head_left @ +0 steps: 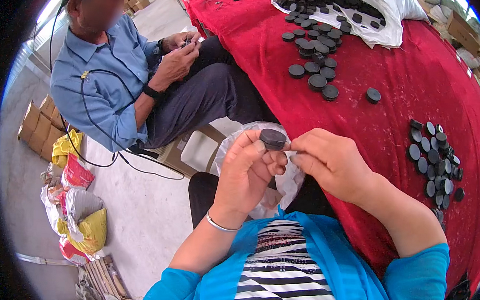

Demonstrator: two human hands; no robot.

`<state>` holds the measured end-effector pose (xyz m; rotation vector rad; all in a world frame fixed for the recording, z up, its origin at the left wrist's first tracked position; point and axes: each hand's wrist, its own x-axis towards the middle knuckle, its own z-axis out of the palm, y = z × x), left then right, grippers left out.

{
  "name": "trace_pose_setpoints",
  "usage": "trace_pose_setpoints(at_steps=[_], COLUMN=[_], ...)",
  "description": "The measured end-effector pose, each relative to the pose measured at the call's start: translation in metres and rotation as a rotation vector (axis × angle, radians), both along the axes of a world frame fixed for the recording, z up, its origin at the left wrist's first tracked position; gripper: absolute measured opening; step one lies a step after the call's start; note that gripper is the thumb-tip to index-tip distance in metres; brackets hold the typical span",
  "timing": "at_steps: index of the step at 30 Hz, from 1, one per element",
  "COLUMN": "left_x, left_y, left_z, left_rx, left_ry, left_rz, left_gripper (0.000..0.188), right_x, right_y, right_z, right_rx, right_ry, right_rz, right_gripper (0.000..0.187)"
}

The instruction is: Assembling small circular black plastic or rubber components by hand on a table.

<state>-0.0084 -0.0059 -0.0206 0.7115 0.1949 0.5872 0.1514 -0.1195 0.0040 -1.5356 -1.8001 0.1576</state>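
Between the thumb and fingers of my left hand is a round black disc, held up over my lap with its flat face tilted upward. My right hand is pinched closed beside the disc's right edge; whatever its fingertips hold, if anything, is too small to make out. Under both hands a white plastic bag hangs open at the table's edge. Many similar black discs lie loose ahead on the red cloth, and another cluster of discs, some showing grey faces, is to my right.
A red-clothed table fills the right side. At its far end lies a white sack spilling black discs. On the left a co-worker in a blue shirt sits handling something small. Filled bags and cardboard boxes stand on the floor.
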Motion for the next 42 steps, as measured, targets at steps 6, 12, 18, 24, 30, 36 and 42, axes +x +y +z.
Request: trace_pose_setpoints(at_steps=[6, 12, 18, 24, 30, 36, 42], left_x=[0.001, -0.001, -0.001, -0.005, -0.003, -0.004, -0.008], left_y=[-0.008, -0.014, -0.018, -0.022, -0.026, -0.028, -0.032], left_z=[0.002, 0.004, 0.005, 0.011, 0.012, 0.011, 0.014], left_rx=[0.149, 0.358, 0.597, 0.711, 0.829, 0.823, 0.72], left_ry=[0.044, 0.154, 0.168, 0.278, 0.316, 0.25, 0.221], left_rz=[-0.015, 0.032, 0.133, 0.218, 0.261, 0.297, 0.252], left_gripper=[0.022, 0.023, 0.022, 0.018, 0.015, 0.011, 0.011], right_x=[-0.002, -0.004, -0.004, -0.003, -0.006, -0.008, -0.015], right_y=[0.0, -0.001, 0.0, -0.002, -0.004, -0.005, -0.006], right_z=[0.009, 0.007, 0.004, 0.006, 0.01, 0.018, 0.022], right_rx=[-0.33, -0.252, -0.211, -0.086, -0.162, -0.093, -0.021], right_ry=[0.847, 0.83, 0.859, 0.651, 0.814, 0.658, 0.598], right_rz=[0.037, 0.012, 0.058, 0.02, 0.031, 0.049, 0.078], right_gripper=[0.025, 0.024, 0.027, 0.024, 0.016, 0.014, 0.011])
